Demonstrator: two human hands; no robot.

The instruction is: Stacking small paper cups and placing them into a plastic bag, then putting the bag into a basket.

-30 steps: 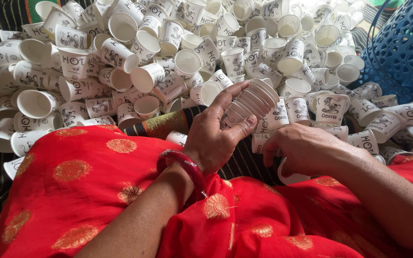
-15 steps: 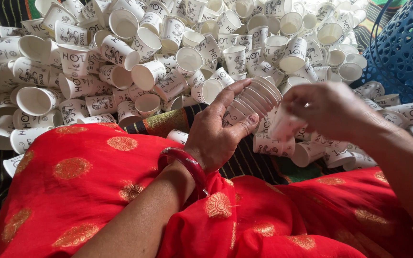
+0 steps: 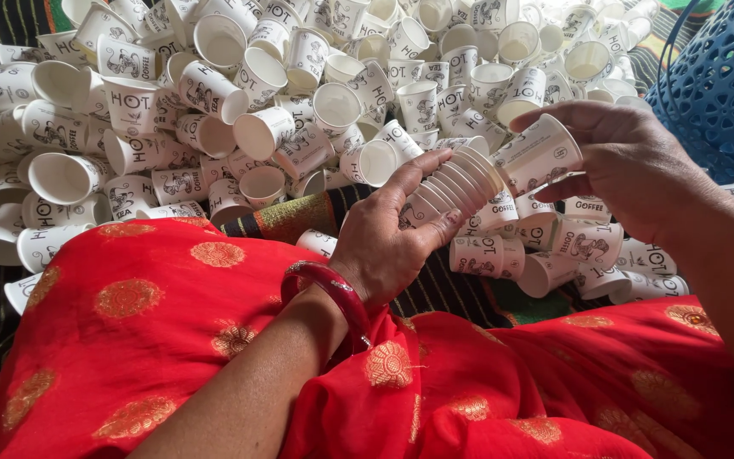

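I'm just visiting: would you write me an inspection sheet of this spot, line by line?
Surface: dark striped cloth under the cups; red cloth with gold motifs across the lap.
Job's things: nested stack of paper cups; single paper cup close to the stack's open end.
Clutter: heap of loose white printed cups, lying every way.
Hands: left hand grips the stack; right hand holds the single cup.
Cables: nothing seen.
Surroundings: blue perforated basket at right.
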